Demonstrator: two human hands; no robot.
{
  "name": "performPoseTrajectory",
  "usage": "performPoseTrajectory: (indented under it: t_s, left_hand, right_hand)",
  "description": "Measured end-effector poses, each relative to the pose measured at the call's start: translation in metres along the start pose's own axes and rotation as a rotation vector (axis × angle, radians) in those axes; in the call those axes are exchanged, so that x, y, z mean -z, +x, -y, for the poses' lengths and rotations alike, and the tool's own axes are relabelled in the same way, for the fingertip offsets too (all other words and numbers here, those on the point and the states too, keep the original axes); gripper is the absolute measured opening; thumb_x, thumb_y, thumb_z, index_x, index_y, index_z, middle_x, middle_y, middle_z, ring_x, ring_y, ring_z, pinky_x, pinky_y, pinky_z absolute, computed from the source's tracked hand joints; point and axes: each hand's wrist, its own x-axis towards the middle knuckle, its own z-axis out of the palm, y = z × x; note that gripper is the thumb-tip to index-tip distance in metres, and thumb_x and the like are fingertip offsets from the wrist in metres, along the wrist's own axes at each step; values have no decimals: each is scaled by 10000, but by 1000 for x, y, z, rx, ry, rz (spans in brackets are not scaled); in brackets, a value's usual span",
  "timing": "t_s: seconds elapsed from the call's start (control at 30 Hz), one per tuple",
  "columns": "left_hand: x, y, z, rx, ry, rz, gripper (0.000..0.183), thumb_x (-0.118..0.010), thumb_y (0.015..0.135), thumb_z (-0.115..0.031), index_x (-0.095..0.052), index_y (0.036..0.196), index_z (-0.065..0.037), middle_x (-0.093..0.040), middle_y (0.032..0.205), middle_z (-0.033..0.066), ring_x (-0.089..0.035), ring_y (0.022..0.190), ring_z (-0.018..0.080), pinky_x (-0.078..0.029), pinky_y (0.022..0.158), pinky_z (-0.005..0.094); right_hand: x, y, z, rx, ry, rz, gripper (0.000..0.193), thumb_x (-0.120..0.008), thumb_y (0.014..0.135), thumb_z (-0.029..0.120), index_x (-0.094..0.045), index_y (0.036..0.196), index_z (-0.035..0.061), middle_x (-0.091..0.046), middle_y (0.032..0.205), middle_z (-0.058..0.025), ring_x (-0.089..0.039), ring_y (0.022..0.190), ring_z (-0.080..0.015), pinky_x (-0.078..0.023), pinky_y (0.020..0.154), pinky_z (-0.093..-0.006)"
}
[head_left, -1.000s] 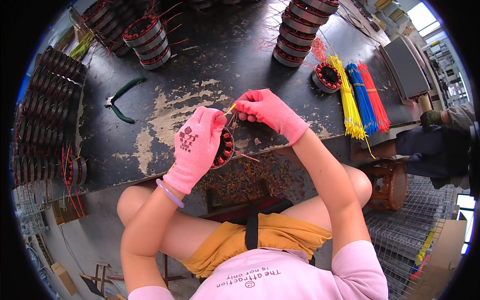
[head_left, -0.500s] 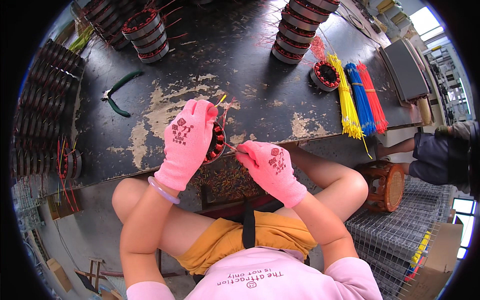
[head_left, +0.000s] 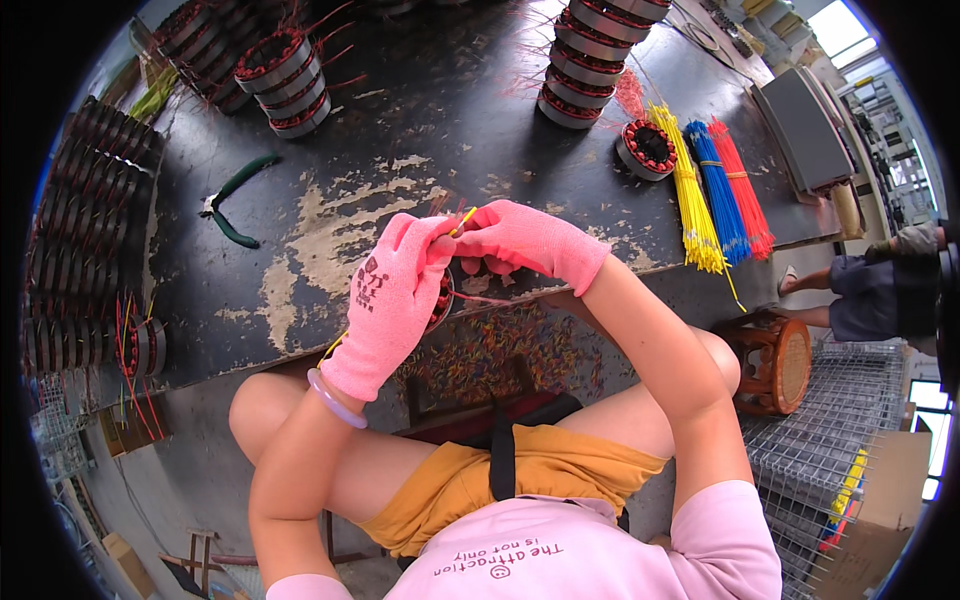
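Both my hands wear pink gloves and meet above the table's near edge. A yellow wire is pinched where the fingertips come together. My left hand is closed on it, with a wound stator mostly hidden beneath the palm. More yellow wire shows by the left wrist. My right hand is closed too, its thumb and forefinger at the same wire. Thin reddish copper leads stick up just behind the fingers. Whether the fingers also hold some of these leads is hidden.
Green-handled pliers lie at the left on the worn black table. Bundles of yellow, blue and red wires lie right, beside a single stator. Stacked stators stand behind. A wooden stool is at right.
My right hand has moved up and left, from the lead at the stator's side to the yellow wire at my left fingertips. My left hand has shifted slightly right and down.
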Motion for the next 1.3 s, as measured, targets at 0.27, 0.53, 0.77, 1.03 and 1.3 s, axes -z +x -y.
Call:
performPoseTrajectory:
  t_s: [0.27,0.53,0.77,1.03,1.3]
  left_hand:
    - [-2,-1,-3,39,41,-38,226,-603,1015,-147,-621,1229,-79,-616,1069,127,-671,900,339,-534,740,399]
    - [0,0,-6,78,80,21,199,-658,916,-26,-658,1113,-56,-597,1029,130,-648,902,324,-529,778,377]
    - [2,2,-7,-38,93,47,167,-696,869,-65,-671,1031,-96,-596,1055,103,-661,883,320,-538,723,408]
    - [4,5,-14,-8,127,100,137,-712,883,-106,-688,1017,-89,-625,1049,104,-664,906,326,-541,742,409]
    - [-6,1,-7,-59,121,49,183,-763,864,-145,-694,1016,-70,-644,1028,101,-662,912,319,-542,759,403]
  right_hand:
    - [-15,-3,-17,114,219,-120,170,-656,987,218,-666,1076,74,-702,917,-12,-611,721,-65,-467,640,-214]
    - [-57,-48,-37,498,-33,-651,92,-662,954,73,-681,1025,19,-702,933,-70,-679,778,-166,-535,709,-303]
    - [-43,-46,-29,830,-518,-755,98,-684,915,51,-685,1013,46,-699,982,-107,-684,835,-248,-534,723,-329]
    - [-36,-54,-6,501,-336,-510,138,-666,948,96,-669,1057,13,-704,899,-149,-688,770,-251,-544,726,-342]
    - [-24,-56,4,466,-389,-422,139,-632,973,85,-681,1061,-11,-685,842,-29,-564,725,-71,-485,661,-257]
